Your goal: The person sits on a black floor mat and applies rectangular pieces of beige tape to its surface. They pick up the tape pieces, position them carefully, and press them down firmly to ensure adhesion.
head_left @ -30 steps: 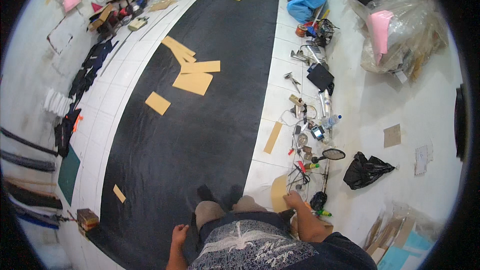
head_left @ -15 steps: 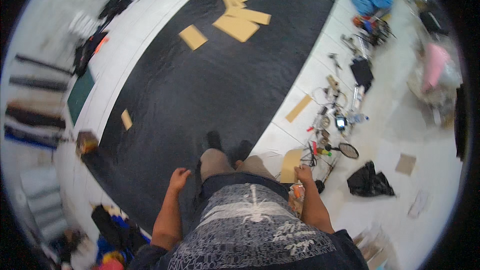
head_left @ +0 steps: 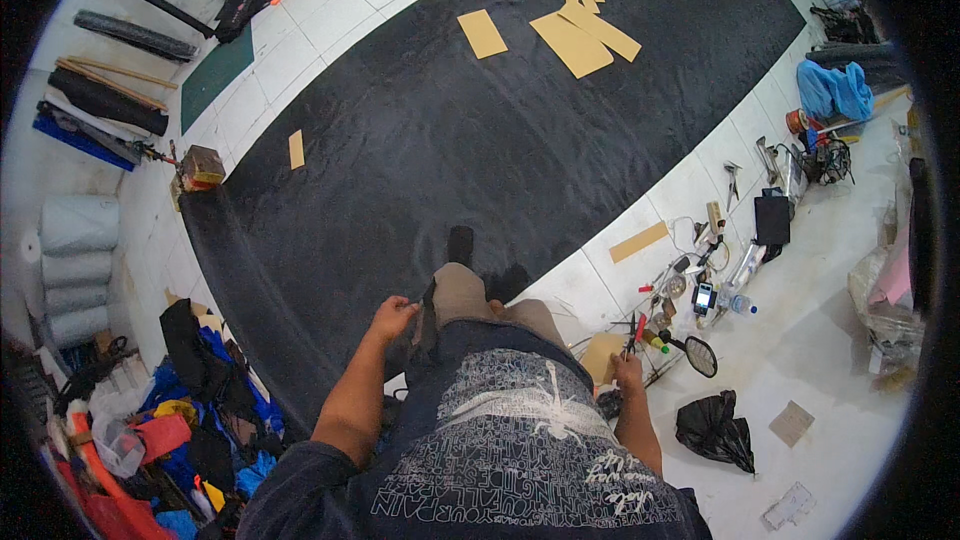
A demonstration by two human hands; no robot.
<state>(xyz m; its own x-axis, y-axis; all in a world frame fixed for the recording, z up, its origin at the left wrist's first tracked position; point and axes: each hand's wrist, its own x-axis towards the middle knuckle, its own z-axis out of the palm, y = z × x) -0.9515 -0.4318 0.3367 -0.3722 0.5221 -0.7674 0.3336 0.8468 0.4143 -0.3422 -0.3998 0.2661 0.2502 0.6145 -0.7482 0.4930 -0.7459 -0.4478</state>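
Note:
My left hand [head_left: 395,319] is beside my left thigh, above the black sheet [head_left: 380,170]. Its fingers are pressed together close to the side of my shorts [head_left: 462,297]; whatever is between them, if anything, is hidden. Down at my right side, my right hand [head_left: 627,371] is closed at the edge of a tan card piece [head_left: 602,352]. Just beyond that hand is a red-handled tool [head_left: 636,330], perhaps scissors. More tan pieces [head_left: 572,42] lie on the far part of the sheet, some overlapping.
Right of the sheet, white tiles hold a tan strip [head_left: 638,241], a lit phone [head_left: 704,297], a water bottle [head_left: 740,304], a round mirror [head_left: 701,356] and a black plastic bag [head_left: 716,430]. A box [head_left: 203,169] sits at the sheet's left corner; piled fabrics [head_left: 200,395] lie near left.
My view has turned, so the sheet and tan pieces appear farther right. My left hand has come closer to my thigh. My right hand stays low at my side with the tan card.

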